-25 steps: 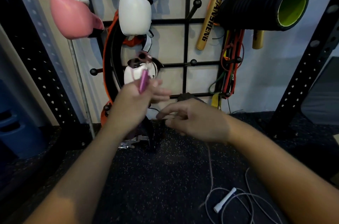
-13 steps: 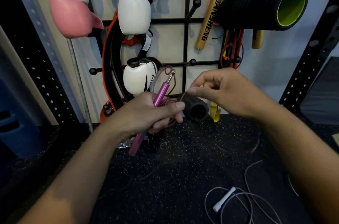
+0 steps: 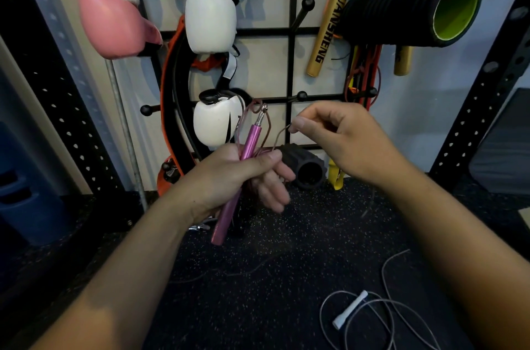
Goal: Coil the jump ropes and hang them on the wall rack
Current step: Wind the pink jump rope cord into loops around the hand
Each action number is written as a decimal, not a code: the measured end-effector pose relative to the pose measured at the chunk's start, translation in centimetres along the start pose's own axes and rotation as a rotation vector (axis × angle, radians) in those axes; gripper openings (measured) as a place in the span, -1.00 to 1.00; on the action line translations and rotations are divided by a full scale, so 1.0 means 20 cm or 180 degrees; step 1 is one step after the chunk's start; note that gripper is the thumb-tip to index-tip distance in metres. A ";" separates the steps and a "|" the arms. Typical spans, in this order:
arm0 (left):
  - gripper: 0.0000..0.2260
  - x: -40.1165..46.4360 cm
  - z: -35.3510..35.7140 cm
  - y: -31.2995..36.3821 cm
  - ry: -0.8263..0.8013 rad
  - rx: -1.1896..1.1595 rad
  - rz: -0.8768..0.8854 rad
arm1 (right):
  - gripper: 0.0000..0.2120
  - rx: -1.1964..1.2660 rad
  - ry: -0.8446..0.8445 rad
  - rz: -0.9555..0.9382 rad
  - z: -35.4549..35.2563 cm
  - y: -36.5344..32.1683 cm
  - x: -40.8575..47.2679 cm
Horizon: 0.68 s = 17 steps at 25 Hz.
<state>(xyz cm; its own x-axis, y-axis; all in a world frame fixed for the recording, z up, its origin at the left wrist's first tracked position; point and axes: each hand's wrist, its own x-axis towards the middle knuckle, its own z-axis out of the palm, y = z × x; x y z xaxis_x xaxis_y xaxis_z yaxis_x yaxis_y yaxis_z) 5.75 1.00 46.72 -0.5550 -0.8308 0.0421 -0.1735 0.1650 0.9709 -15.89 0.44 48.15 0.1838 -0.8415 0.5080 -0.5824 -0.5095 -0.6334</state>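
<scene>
My left hand (image 3: 229, 177) grips the pink jump rope handle (image 3: 249, 143) tilted upright, with loops of its thin pink cord gathered under the thumb. My right hand (image 3: 341, 137) pinches that cord (image 3: 279, 136) between thumb and forefinger, just right of the handle's metal tip. A second jump rope (image 3: 381, 318), white-handled with pale cord, lies loose on the floor at lower right. The black wall rack (image 3: 292, 31) with ball-tipped pegs stands straight ahead behind both hands.
On the rack hang a pink boxing glove (image 3: 114, 23), white boxing gloves (image 3: 210, 15), gold sticks (image 3: 329, 23), resistance bands (image 3: 364, 74) and a black foam roller (image 3: 413, 5). A small dark roller (image 3: 307, 166) lies on the speckled rubber floor (image 3: 258, 278). Perforated black uprights flank both sides.
My right hand rose from the floor area to handle height and pinched the cord. My left hand tilted the pink handle and gathered cord loops against it.
</scene>
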 end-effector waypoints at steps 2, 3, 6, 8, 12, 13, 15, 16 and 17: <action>-0.65 -0.01 0.01 -0.01 0.0087 -0.0040 0.0059 | -0.81 -0.0095 -0.0123 -0.0047 -0.01 0.00 0.00; -0.64 -0.01 0.01 -0.01 0.0120 -0.0088 0.0079 | -0.82 -0.0055 -0.0087 -0.0048 -0.01 0.00 0.00; -0.66 -0.01 0.01 0.00 0.0168 -0.0281 0.0139 | -0.80 0.0233 0.0392 0.0142 0.02 0.02 0.00; -0.65 0.00 0.03 0.01 0.0180 -0.0299 0.0210 | -0.76 0.0185 0.0593 0.0298 0.02 0.04 0.00; -0.57 0.00 0.05 -0.01 0.0247 -0.0260 0.0166 | -0.83 0.0057 0.0238 0.0161 0.01 0.03 -0.02; -0.60 -0.01 0.04 -0.01 0.0206 -0.0359 0.0160 | -0.84 0.0092 0.0211 0.0104 0.01 0.03 -0.01; -0.65 -0.02 0.05 0.01 0.0100 -0.0665 0.0168 | -0.86 0.0275 0.0372 0.0107 0.01 0.04 -0.02; -0.66 -0.03 0.06 0.03 0.0101 -0.0976 0.0199 | -0.86 0.0468 0.0483 0.0223 0.02 0.04 -0.02; -0.66 -0.04 0.07 0.05 0.0122 -0.1447 0.0253 | -0.82 0.0704 0.0508 0.0423 0.04 0.05 -0.03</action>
<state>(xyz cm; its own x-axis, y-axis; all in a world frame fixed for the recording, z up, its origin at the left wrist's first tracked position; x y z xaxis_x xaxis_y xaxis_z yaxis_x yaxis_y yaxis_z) 4.85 2.64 47.34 -0.5202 -0.8454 0.1210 0.2475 -0.0137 0.9688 -15.94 0.36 46.79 -0.0193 -0.8735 0.4864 -0.4033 -0.4384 -0.8032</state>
